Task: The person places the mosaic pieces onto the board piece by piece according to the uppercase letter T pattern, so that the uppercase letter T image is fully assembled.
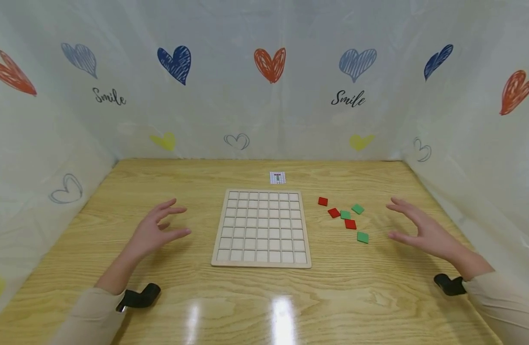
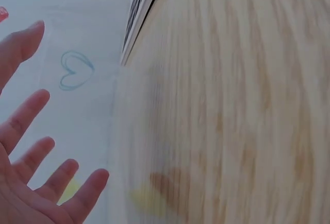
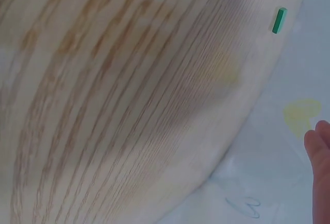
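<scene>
A pale wooden grid board lies flat in the middle of the table, its square cells bare. To its right are scattered several small square tiles, among them a red tile and a green tile. My left hand hovers left of the board with fingers spread and nothing in them; the left wrist view shows the same spread fingers. Over the table right of the tiles is my right hand, fingers apart from the thumb, holding nothing. Only its fingertips show in the right wrist view.
Behind the board lies a small printed card with a grid pattern in red and green. White curtains with hearts and "Smile" lettering enclose the wooden table at the back and sides. Each wrist wears a black strap mount.
</scene>
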`<state>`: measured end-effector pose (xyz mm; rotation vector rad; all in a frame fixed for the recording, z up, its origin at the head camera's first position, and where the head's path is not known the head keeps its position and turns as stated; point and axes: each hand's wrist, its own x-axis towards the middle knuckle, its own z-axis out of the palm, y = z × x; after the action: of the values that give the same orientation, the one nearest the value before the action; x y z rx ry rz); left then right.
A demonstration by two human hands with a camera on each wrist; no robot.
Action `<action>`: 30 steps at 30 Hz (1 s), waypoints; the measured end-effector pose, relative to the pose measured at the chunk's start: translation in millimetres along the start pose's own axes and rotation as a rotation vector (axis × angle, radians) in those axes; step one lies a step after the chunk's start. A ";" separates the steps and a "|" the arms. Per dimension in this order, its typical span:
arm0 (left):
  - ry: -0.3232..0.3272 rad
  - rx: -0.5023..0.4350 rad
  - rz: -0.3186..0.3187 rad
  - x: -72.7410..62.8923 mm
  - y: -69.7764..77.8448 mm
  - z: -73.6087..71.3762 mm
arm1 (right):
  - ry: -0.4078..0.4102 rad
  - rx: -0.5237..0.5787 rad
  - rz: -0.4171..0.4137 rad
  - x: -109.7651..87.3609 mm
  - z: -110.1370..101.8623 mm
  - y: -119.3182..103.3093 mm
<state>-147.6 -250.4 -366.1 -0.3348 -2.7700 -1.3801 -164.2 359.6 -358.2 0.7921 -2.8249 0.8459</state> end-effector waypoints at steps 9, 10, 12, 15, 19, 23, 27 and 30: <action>-0.020 -0.052 -0.023 4.5 2.5 15.2 | 0.003 -0.059 -0.025 4.2 6.3 1.7; -0.027 -0.054 -0.030 4.7 2.7 16.3 | 0.002 -0.065 -0.029 4.6 7.2 1.7; -0.038 -0.051 -0.043 5.1 2.9 18.3 | 0.003 -0.084 -0.038 5.2 8.8 1.8; -0.047 -0.045 -0.056 6.3 3.5 22.0 | 0.007 -0.101 -0.052 6.2 11.0 2.8; -0.061 0.010 -0.058 8.5 5.5 27.9 | 0.003 -0.107 -0.064 7.8 13.3 2.4; -0.082 0.051 -0.032 10.4 7.5 33.3 | -0.014 -0.121 -0.065 10.3 15.8 1.0; -0.108 0.046 -0.001 12.6 9.1 37.7 | -0.016 -0.127 -0.083 13.6 19.1 -0.5; -0.125 0.048 0.002 14.0 9.8 40.8 | -0.012 -0.127 -0.105 16.0 21.4 -2.2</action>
<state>-156.4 -209.9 -381.5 -0.4370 -2.8958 -1.3335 -175.5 339.4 -371.6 0.9202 -2.7850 0.6426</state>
